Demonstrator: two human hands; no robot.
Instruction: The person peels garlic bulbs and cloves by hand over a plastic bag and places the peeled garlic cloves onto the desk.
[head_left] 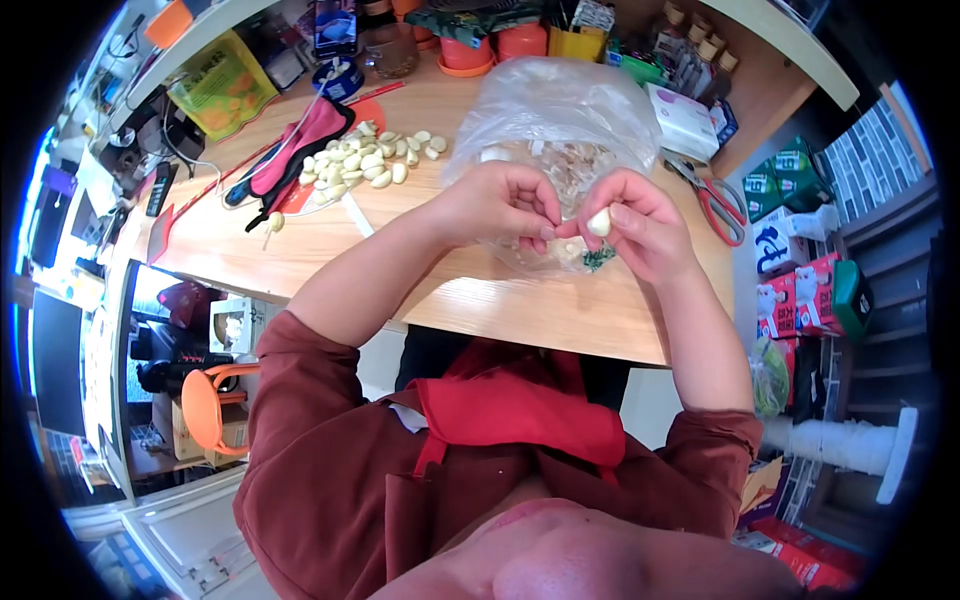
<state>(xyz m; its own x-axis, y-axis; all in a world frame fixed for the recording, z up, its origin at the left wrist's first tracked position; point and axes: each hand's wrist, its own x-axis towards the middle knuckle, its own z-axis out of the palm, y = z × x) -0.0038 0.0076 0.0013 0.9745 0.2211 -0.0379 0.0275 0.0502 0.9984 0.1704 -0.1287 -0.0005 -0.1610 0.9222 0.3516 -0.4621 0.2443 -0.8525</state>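
Note:
My right hand (645, 225) pinches a pale garlic clove (600, 222) between thumb and fingers, above the near side of a clear plastic bag (560, 100). Close beside it, my left hand (505, 207) has its fingers curled and pinched together; anything in them is too small to make out. Papery garlic skins (570, 165) fill the bag's opening behind both hands. Below them, a few whitish pieces and a green printed patch (598, 258) show through the plastic. To the left, a pile of peeled garlic cloves (370, 160) lies on the wooden table (530, 310).
Red-handled scissors (720, 210) lie at the table's right side. A pink and black strap-like item (285, 165) is left of the cloves. Along the back stand a glass cup (390, 50), a phone (335, 27), orange pots (465, 55) and a white box (682, 120).

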